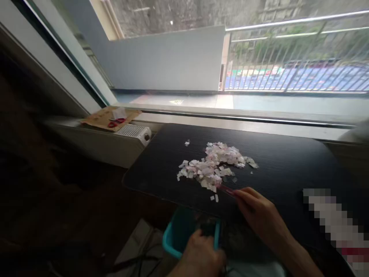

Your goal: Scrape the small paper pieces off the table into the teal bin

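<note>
A loose heap of small white and pale pink paper scraps (213, 163) lies on the dark table (276, 161). My right hand (256, 207) pinches a thin pinkish strip (226, 189), whose far end meets the near edge of the heap. I cannot make out exactly what kind of thing the strip is. Below the table's front edge, my left hand (203, 250) is closed on the rim of a teal plastic bin (172, 240). The bin stands open beneath the heap, and its inside is dark.
Red-handled scissors (117, 122) rest on a brown paper envelope (100, 118) on the sill at left, beside a white radiator (134, 132). A pixelated item (336, 221) lies at the table's right. Cables (144, 259) run on the floor at lower left. A window stands behind the table.
</note>
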`<action>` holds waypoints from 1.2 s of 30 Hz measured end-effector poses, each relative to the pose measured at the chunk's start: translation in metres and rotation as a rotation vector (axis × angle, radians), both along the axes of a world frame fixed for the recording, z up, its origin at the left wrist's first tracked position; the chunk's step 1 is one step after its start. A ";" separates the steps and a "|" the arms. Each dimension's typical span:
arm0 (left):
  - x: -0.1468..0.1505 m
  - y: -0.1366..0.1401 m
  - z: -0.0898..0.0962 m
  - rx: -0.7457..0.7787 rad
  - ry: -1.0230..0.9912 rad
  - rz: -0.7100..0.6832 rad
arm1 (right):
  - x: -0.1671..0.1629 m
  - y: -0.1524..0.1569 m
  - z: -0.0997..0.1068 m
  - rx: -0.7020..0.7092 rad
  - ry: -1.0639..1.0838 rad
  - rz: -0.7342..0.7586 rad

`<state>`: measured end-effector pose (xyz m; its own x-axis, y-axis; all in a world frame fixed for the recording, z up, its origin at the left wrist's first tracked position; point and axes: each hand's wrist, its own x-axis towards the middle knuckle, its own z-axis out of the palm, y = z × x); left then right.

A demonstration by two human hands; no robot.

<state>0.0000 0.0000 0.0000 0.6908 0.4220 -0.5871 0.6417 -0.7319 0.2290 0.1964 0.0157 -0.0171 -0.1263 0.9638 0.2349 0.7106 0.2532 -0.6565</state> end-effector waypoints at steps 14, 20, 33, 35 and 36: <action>-0.002 0.003 0.008 -0.034 -0.082 0.083 | -0.010 -0.016 0.008 -0.033 0.051 0.101; -0.003 0.005 0.008 -0.053 -0.105 0.078 | -0.011 -0.017 0.006 -0.047 0.068 0.166; -0.004 0.004 0.006 -0.051 -0.169 0.117 | -0.022 -0.031 -0.001 0.008 0.081 0.152; -0.004 0.004 0.006 -0.042 -0.153 0.125 | -0.022 -0.027 -0.001 0.043 0.067 0.079; -0.004 0.004 0.006 -0.041 -0.149 0.127 | -0.022 -0.026 -0.001 0.050 0.062 0.064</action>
<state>-0.0042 0.0037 0.0056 0.7141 0.4892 -0.5008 0.6851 -0.6356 0.3560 0.1744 -0.0107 -0.0184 -0.1712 0.9410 0.2918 0.6506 0.3304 -0.6838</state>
